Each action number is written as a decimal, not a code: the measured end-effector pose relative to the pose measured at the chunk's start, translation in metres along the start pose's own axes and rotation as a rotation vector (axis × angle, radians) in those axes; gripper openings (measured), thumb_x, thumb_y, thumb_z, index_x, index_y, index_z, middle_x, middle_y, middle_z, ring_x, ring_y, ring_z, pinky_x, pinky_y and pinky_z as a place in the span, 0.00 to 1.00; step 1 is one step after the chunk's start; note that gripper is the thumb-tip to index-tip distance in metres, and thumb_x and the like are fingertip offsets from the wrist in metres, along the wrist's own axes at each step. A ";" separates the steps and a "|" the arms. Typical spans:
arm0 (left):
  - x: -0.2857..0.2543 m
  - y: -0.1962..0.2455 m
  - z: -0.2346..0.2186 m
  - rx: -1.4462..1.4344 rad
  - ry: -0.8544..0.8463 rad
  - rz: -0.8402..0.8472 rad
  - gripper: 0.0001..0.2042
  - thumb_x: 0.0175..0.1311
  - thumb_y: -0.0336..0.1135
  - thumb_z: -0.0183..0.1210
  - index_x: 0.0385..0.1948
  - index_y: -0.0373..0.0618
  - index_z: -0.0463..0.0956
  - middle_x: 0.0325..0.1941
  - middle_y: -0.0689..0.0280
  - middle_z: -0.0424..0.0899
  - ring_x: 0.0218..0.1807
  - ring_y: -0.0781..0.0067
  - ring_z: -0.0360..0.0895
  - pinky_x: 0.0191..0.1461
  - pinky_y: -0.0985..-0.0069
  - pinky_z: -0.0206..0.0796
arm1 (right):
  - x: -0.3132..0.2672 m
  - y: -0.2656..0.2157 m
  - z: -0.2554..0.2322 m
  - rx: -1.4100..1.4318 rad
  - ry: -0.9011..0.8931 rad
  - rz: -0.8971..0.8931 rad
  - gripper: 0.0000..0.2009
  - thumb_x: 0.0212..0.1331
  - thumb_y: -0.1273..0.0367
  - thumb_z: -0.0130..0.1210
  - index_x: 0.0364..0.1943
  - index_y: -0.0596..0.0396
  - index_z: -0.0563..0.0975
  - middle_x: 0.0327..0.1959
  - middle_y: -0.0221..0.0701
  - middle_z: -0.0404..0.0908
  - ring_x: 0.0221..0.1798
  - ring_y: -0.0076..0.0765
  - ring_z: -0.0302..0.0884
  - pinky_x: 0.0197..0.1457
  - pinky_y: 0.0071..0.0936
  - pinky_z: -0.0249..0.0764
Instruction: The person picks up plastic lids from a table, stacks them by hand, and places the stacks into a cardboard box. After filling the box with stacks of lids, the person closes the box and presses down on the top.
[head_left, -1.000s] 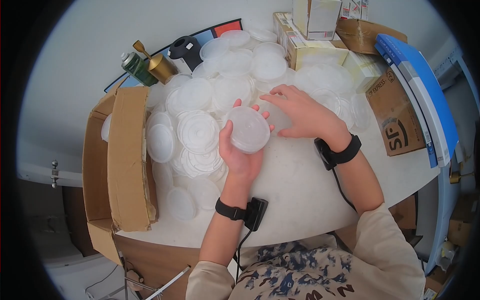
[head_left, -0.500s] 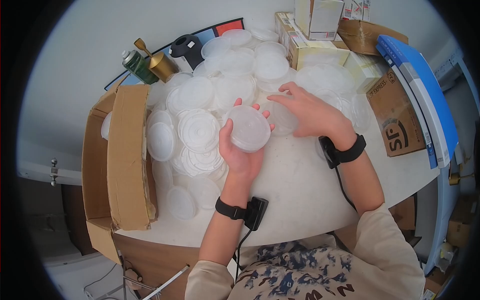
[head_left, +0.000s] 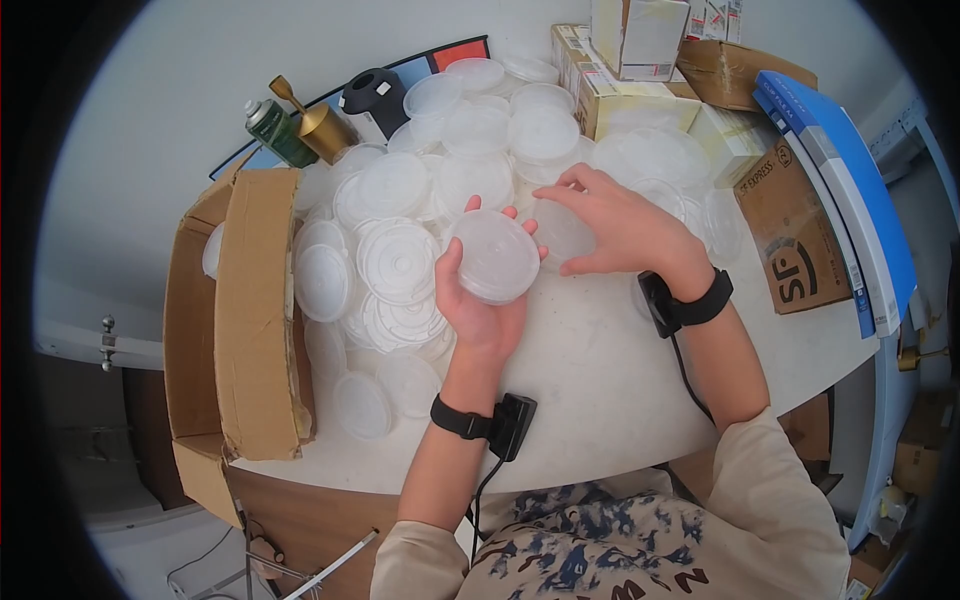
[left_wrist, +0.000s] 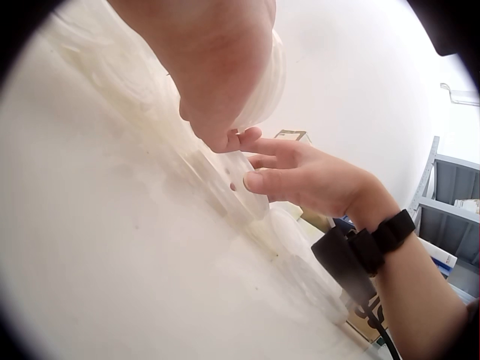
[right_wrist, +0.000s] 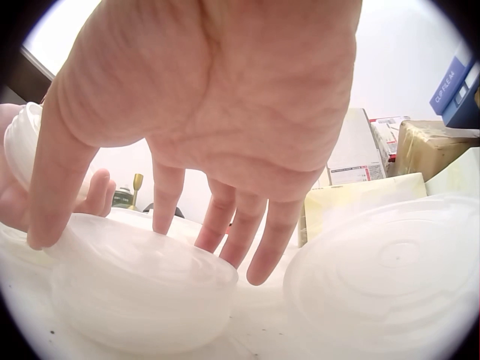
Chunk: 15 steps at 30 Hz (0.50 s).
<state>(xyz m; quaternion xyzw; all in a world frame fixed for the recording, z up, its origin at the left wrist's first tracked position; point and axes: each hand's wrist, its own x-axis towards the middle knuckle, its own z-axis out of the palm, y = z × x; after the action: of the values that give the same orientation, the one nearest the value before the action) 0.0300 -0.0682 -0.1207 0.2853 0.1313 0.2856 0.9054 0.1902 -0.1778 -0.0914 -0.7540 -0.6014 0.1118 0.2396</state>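
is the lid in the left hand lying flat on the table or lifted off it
Lifted off it. The left hand grips the round lid by its rim, tilted above the table; the wrist view shows space under it.

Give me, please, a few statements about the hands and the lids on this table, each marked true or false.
1. The left hand holds a stack of lids. True.
2. The right hand grips the spray can. False: its fingertips rest on a lid lying on the table; the can stands far off.
3. A cardboard box lies at the table's left edge. True.
4. Both wrists are bare. False: each wears a black strap with a camera.
5. The gold bell stands beside the spray can. True.
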 end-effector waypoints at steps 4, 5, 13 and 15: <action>0.000 0.000 0.000 0.002 -0.003 0.002 0.33 0.64 0.59 0.45 0.67 0.52 0.59 0.60 0.58 0.72 0.59 0.56 0.72 0.58 0.56 0.64 | 0.001 0.001 0.003 -0.004 0.016 -0.001 0.40 0.38 0.60 0.72 0.62 0.51 0.70 0.55 0.43 0.69 0.55 0.49 0.71 0.58 0.36 0.72; 0.000 0.000 0.000 0.002 -0.003 0.002 0.33 0.64 0.59 0.45 0.67 0.52 0.59 0.60 0.58 0.72 0.59 0.56 0.72 0.58 0.56 0.64 | 0.001 0.002 0.005 -0.004 0.014 -0.007 0.40 0.38 0.60 0.72 0.62 0.52 0.70 0.54 0.43 0.69 0.55 0.50 0.71 0.58 0.36 0.71; 0.000 0.000 -0.002 -0.011 0.003 0.007 0.33 0.64 0.59 0.46 0.68 0.53 0.58 0.60 0.58 0.72 0.59 0.56 0.72 0.58 0.56 0.64 | 0.002 -0.001 0.017 -0.083 0.035 -0.028 0.39 0.38 0.61 0.71 0.61 0.52 0.70 0.55 0.44 0.69 0.54 0.51 0.71 0.58 0.39 0.71; 0.000 0.000 -0.001 -0.013 0.008 0.005 0.32 0.64 0.59 0.46 0.67 0.53 0.58 0.60 0.58 0.72 0.59 0.56 0.72 0.58 0.55 0.64 | 0.002 -0.001 0.017 -0.087 0.037 -0.025 0.38 0.38 0.62 0.71 0.61 0.52 0.71 0.55 0.44 0.69 0.54 0.51 0.71 0.58 0.39 0.71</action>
<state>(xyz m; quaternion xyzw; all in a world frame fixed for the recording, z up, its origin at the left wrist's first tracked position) 0.0295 -0.0679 -0.1210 0.2786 0.1324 0.2901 0.9059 0.1816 -0.1714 -0.1053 -0.7579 -0.6106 0.0688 0.2191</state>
